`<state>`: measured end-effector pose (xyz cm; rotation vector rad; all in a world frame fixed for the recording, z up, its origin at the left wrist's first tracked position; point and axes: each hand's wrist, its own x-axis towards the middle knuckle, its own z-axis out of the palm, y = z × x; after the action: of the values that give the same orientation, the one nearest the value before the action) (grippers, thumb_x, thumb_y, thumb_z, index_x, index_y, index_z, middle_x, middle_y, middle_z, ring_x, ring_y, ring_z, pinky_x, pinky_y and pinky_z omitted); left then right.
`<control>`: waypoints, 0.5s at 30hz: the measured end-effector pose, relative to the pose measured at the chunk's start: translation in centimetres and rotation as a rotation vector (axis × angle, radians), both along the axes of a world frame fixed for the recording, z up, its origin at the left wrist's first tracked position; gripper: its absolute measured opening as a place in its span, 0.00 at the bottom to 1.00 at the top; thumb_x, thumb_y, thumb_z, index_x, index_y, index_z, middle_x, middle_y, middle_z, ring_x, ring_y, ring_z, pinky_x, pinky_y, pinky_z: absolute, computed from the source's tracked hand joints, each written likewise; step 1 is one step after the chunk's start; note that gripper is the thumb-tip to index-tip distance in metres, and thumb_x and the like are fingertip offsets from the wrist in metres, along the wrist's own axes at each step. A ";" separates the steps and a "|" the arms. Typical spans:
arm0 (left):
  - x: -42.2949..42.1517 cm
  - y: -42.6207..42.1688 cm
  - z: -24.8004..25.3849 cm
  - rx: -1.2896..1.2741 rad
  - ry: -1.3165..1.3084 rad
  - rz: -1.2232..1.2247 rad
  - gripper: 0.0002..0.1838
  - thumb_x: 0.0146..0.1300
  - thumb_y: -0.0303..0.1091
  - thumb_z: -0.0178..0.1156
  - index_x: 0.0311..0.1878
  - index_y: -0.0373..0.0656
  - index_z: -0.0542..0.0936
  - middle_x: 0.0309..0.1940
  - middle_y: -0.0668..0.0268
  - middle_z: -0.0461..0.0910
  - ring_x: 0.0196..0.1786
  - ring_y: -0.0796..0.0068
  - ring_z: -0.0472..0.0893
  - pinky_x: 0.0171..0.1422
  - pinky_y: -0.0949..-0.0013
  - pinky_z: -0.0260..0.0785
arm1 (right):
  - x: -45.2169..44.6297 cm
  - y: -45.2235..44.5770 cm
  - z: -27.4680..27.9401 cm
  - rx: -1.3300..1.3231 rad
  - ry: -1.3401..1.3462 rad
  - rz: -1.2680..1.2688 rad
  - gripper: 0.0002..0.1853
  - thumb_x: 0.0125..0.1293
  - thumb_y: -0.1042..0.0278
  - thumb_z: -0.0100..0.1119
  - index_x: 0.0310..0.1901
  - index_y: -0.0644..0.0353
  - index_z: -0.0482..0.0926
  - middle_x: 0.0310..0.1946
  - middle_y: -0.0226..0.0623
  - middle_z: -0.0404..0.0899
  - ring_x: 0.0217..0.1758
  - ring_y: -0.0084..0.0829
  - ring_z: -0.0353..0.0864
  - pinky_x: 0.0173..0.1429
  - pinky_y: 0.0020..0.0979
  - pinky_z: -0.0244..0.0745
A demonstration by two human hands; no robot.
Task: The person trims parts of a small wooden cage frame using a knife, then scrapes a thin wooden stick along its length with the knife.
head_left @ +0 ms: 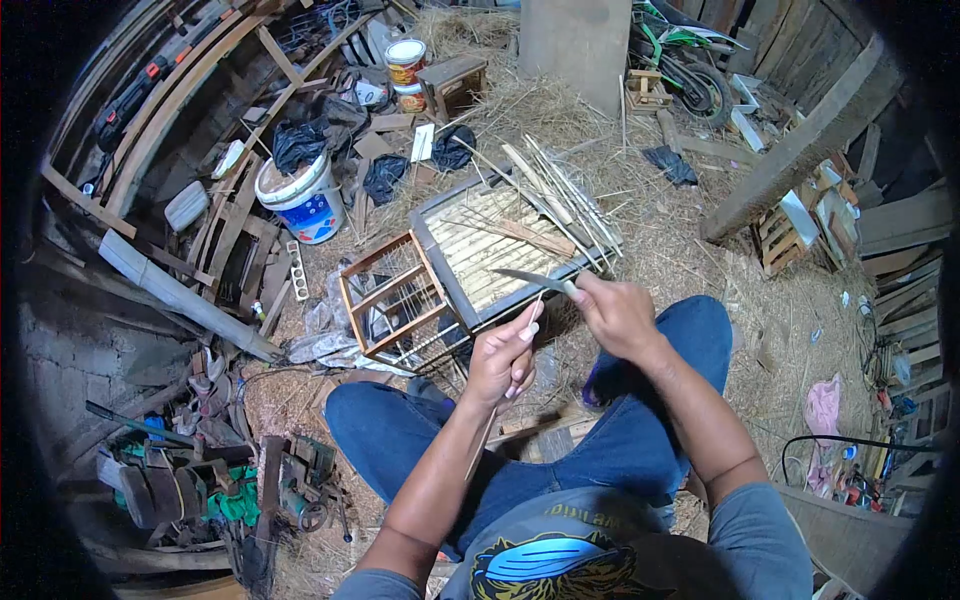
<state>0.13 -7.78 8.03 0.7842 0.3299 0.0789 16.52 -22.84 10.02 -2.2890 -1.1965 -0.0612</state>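
Note:
My left hand (503, 357) is closed around a thin wooden stick (483, 440), whose upper tip pokes out above the fingers and whose lower part runs down along the forearm. My right hand (615, 315) grips a knife (535, 279) by its pale handle, the blade pointing left just above the stick's tip. Whether blade and stick touch cannot be made out. Beyond the hands stands a low slatted table (460, 245) with a dark frame, bearing a bundle of split sticks (560, 195). Left of it is a small wooden frame (392, 295) with thin rods.
A white and blue bucket (312, 215) stands at the left, near black plastic bags. A bamboo pole (180, 290) lies at the far left. Behind are a wooden stool (450, 80), a concrete post (575, 55) and a green motorcycle (690, 70). A slanted wooden post (800, 145) rises at the right.

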 end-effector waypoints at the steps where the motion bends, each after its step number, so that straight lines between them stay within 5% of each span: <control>1: -0.1 0.0 -0.2 -0.006 0.017 0.008 0.23 0.81 0.33 0.52 0.76 0.39 0.71 0.12 0.77 0.63 0.08 0.85 0.58 0.13 0.76 0.54 | -0.6 0.0 0.2 -0.008 0.024 0.061 0.15 0.79 0.48 0.52 0.38 0.49 0.76 0.22 0.38 0.81 0.26 0.47 0.84 0.27 0.49 0.72; 12: -0.1 0.1 -0.6 -0.013 0.034 -0.015 0.23 0.81 0.31 0.52 0.75 0.38 0.72 0.12 0.77 0.63 0.08 0.86 0.57 0.13 0.77 0.54 | -2.1 -0.4 -0.1 -0.011 0.004 0.135 0.18 0.81 0.45 0.48 0.38 0.47 0.75 0.19 0.34 0.79 0.19 0.44 0.81 0.23 0.48 0.71; 15: -0.2 -0.2 -0.5 0.020 0.012 0.014 0.22 0.81 0.32 0.53 0.74 0.39 0.74 0.12 0.77 0.64 0.08 0.85 0.59 0.13 0.76 0.54 | -0.6 -0.5 -0.1 -0.069 0.076 -0.025 0.17 0.80 0.45 0.48 0.39 0.46 0.75 0.19 0.34 0.79 0.21 0.44 0.82 0.24 0.49 0.72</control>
<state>-0.10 -8.00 7.54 0.8023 0.3471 0.0909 15.90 -23.29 9.94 -2.3439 -1.1478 0.0585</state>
